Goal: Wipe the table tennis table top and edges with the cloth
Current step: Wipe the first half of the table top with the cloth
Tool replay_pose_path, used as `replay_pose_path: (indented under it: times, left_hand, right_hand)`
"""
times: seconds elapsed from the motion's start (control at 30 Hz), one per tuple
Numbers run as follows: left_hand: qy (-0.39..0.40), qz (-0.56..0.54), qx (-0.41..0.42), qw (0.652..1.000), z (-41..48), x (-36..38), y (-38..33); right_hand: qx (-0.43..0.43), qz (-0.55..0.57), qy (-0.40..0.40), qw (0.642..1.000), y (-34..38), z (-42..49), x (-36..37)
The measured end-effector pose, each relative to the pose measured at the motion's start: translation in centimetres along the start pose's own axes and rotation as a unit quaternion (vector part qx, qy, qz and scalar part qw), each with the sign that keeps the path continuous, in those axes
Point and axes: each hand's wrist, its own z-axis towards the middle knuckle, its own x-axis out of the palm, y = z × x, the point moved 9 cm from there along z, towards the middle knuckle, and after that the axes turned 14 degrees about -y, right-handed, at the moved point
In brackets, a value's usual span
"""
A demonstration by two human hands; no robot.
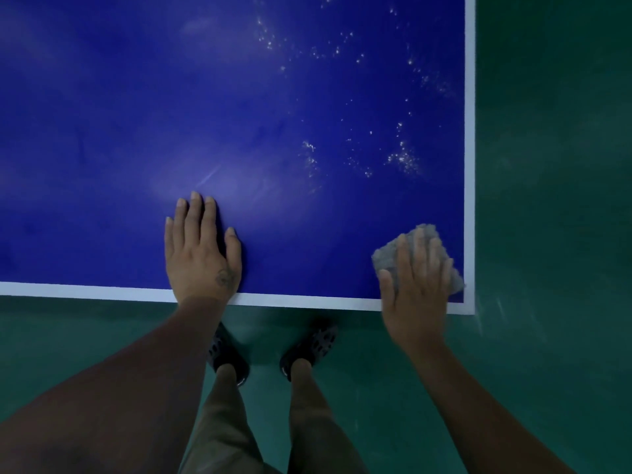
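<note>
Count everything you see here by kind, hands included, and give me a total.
Hands: 2, left hand and right hand
Cloth: 1, grey cloth
Table: 1, blue table
Shoes: 2, left shoe, right shoe
Total: 6

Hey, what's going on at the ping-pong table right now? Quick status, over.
Right hand flat on grey cloth at table's near right corner. Left hand flat on blue top, bracing. White specks ahead, unwiped. Nothing blocking.
</note>
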Motion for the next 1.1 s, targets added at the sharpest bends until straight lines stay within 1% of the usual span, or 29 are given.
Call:
replay_pose_path:
  times: [0.13, 0.27, 0.33, 0.4, 0.5, 0.57, 0.6, 0.67, 0.77, 0.83, 0.87, 0.93, 1.0, 1.1]
  left_hand:
    - [0.014, 0.02, -0.015, 1.0, -0.4, 0.2, -0.7]
    - [0.011, 0.014, -0.07, 0.997, -0.9, 0.4, -1.1]
    - [0.004, 0.001, -0.084, 0.996, -1.0, 0.4, -0.7]
    - [-0.005, -0.001, -0.083, 0.997, -1.1, 0.5, -0.6]
    - [-0.006, 0.0, -0.085, 0.996, -1.0, 0.2, -0.6]
    - [-0.004, -0.003, -0.085, 0.996, -0.9, 0.2, -0.7]
    - [-0.003, -0.003, -0.084, 0.996, -0.9, 0.2, -0.7]
    - [-0.002, -0.005, -0.083, 0.997, -0.9, 0.2, -0.6]
    - [-0.007, -0.009, -0.082, 0.997, -0.9, 0.2, -0.7]
    - [-0.014, -0.014, -0.082, 0.996, -1.0, 0.2, -0.7]
    - [-0.016, -0.016, -0.083, 0.996, -1.1, 0.2, -0.8]
    - [-0.017, -0.017, -0.081, 0.996, -1.1, 0.3, -0.9]
    - [-0.017, -0.015, -0.081, 0.996, -1.1, 0.4, -0.9]
    - [-0.02, -0.013, -0.085, 0.996, -1.1, 0.3, -0.8]
  right_hand:
    - [-0.145, 0.046, 0.023, 0.988, 7.7, -0.1, 1.3]
    - [-0.305, 0.114, 0.004, 0.945, 13.5, 4.5, 1.4]
    - [-0.345, 0.115, 0.002, 0.932, 15.2, 8.9, 2.0]
    - [-0.322, 0.108, 0.008, 0.941, 16.3, 14.7, 3.0]
    - [-0.229, 0.086, 0.025, 0.969, 16.6, 21.7, 3.8]
    - [-0.192, 0.074, 0.031, 0.978, 16.7, 22.6, 4.1]
    - [-0.19, 0.071, 0.028, 0.979, 17.0, 21.7, 3.9]
    - [-0.224, 0.069, 0.016, 0.972, 18.1, 17.6, 3.1]
    - [-0.31, 0.084, 0.018, 0.947, 18.3, 9.0, 2.4]
    - [-0.341, 0.102, 0.021, 0.934, 17.0, 5.7, 1.9]
    - [-0.355, 0.108, 0.023, 0.928, 16.3, 5.4, 1.8]
    - [-0.379, 0.117, 0.028, 0.918, 16.1, 7.3, 1.9]
    - [-0.385, 0.117, 0.024, 0.915, 16.8, 11.2, 2.1]
    - [-0.351, 0.088, 0.03, 0.932, 18.3, 18.8, 3.0]
